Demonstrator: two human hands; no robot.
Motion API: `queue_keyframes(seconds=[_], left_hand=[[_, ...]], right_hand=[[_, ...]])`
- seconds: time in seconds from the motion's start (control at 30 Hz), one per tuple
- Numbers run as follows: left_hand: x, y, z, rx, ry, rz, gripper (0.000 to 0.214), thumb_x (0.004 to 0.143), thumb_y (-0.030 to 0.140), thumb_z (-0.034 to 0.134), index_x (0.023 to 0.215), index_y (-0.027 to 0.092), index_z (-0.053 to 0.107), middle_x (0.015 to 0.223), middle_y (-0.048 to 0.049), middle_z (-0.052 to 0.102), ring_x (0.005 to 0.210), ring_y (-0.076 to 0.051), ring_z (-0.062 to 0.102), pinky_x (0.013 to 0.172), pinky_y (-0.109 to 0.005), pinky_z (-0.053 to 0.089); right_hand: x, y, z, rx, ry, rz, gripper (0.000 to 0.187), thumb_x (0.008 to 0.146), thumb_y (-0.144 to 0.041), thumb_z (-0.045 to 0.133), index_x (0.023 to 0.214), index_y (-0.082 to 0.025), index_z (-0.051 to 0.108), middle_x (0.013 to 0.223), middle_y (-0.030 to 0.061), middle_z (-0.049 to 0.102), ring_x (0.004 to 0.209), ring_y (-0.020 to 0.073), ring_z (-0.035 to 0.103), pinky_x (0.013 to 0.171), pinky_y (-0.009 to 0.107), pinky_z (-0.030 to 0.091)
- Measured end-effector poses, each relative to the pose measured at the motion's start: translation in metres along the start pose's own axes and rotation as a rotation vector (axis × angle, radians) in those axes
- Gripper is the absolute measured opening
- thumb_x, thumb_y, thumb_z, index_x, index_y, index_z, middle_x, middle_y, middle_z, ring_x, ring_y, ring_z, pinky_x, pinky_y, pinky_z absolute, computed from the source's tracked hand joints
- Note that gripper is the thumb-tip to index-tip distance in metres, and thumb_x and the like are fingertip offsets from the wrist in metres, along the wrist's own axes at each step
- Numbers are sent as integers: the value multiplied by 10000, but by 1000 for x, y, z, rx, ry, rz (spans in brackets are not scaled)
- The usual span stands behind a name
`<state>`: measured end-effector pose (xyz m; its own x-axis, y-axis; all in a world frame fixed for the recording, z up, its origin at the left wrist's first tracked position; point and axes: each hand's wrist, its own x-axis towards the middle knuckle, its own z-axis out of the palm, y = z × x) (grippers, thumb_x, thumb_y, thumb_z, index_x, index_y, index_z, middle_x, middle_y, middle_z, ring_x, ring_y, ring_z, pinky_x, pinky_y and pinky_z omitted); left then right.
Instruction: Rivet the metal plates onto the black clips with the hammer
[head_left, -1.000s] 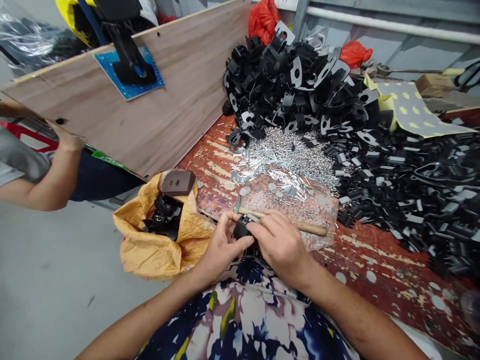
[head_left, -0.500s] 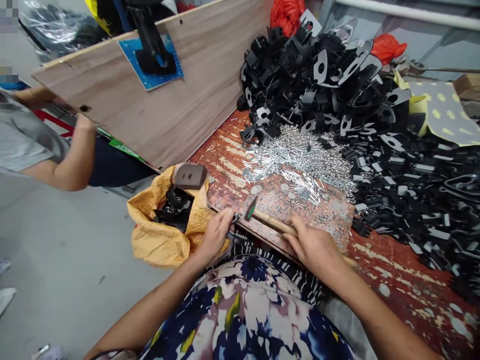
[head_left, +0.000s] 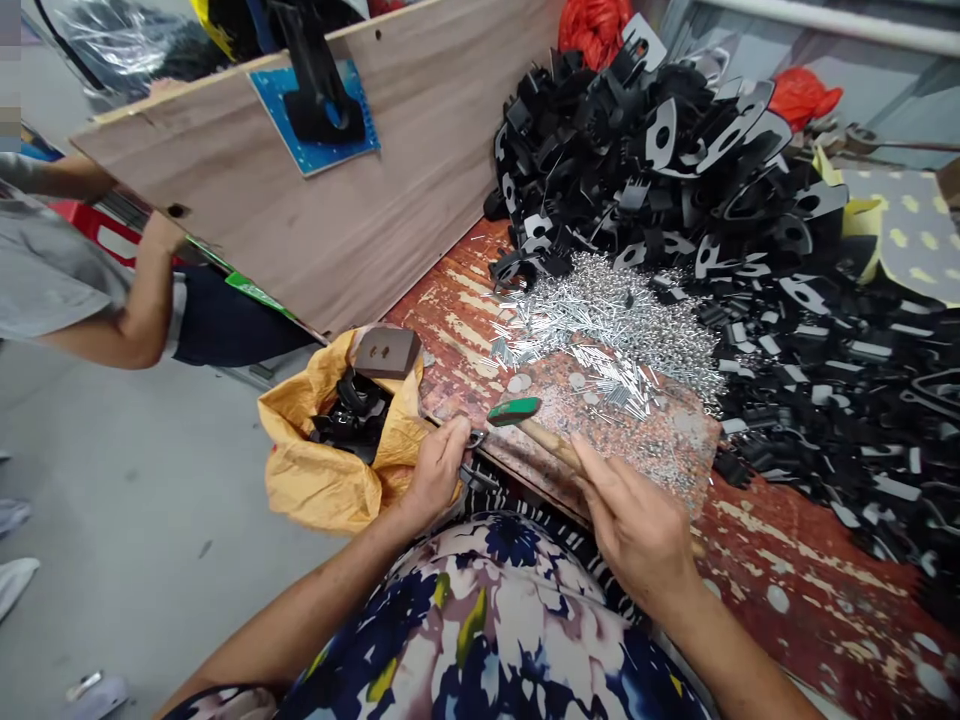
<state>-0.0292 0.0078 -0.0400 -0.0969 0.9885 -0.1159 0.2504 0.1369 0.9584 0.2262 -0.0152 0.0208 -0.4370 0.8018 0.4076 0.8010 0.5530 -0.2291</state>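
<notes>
My right hand [head_left: 637, 520] is wrapped round the wooden handle of a hammer [head_left: 551, 442]. The hammer's green head hangs over the near edge of the speckled board [head_left: 540, 385]. At that same edge, my left hand [head_left: 439, 465] is closed on a small dark clip-like part [head_left: 478, 476], mostly hidden by the fingers. A bit of shiny metal shows at its fingertips. Beyond both hands, many loose metal pins [head_left: 615, 375] lie on the board and behind it.
A yellow sack [head_left: 315, 480] holding black parts stands left of my hand, with a brown block [head_left: 388, 352] on its rim. Black plastic parts [head_left: 615, 140] are heaped at the back and right. A wooden panel [head_left: 300, 210] rises on the left; a co-worker's arm [head_left: 142, 300] is behind it.
The hammer head has turned and shifted slightly, now showing its green side. My right hand has rolled on the handle. The left hand stays at the board's edge.
</notes>
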Motion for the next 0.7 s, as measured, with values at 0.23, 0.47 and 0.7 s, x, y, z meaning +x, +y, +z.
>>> queue_keyframes(seconds=[0.23, 0.47, 0.7], left_hand=[[4, 5, -3, 18, -35, 26, 410, 994, 491, 401, 673, 237, 427, 636, 36, 427, 605, -156, 427, 595, -278, 353], [9, 34, -87, 515, 265, 114, 367, 963, 473, 449, 1021, 199, 687, 944, -59, 723, 847, -242, 647, 773, -326, 450], [30, 22, -147, 884, 517, 343, 471, 959, 498, 394, 867, 177, 725, 967, -156, 746, 996, -368, 659, 878, -483, 484]], right_hand=[[1, -6, 9, 112, -230, 66, 483, 1036, -199, 435, 1512, -243, 504, 807, 24, 662, 672, 160, 614, 586, 284, 452], [9, 12, 18, 6, -181, 82, 338, 1011, -189, 492, 1300, -170, 666, 1026, 108, 686, 909, 239, 587, 777, 365, 464], [70, 49, 3, 115, -228, 30, 186, 1018, -249, 574, 1029, -227, 758, 854, 28, 702, 810, 177, 589, 786, 333, 428]])
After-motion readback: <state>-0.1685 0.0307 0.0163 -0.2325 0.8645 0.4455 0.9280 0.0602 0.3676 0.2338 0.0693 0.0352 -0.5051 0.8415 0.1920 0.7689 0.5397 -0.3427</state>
